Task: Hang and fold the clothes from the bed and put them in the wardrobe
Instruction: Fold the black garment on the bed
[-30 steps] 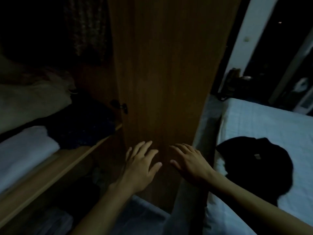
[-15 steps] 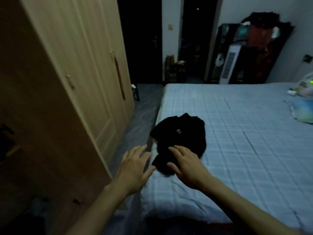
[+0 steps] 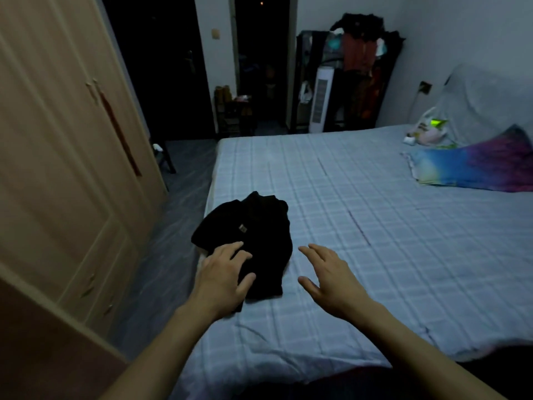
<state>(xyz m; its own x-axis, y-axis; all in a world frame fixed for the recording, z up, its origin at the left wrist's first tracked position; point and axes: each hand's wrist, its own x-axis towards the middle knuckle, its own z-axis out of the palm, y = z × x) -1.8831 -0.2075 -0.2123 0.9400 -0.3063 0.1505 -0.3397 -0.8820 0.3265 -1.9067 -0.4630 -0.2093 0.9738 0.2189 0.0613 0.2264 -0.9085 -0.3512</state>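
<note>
Garment (image 3: 253, 226) black, label unreadable | left hand (image 3: 223, 274) over it | bed (image 3: 375, 226)

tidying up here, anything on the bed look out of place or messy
Yes: a black garment lies crumpled in a heap near the bed's left edge, unfolded. The left hand is over it, the right hand open beside it. A multicoloured cloth lies loose at the far right.

Left hand (image 3: 222, 277): forearm bare, extended forward, palm down, fingers spread and nearly straight, thumb out to the side. Right hand (image 3: 331, 280): forearm bare, extended forward, palm down, fingers splayed and relaxed, nothing held. Hands apart, side by side.
</note>
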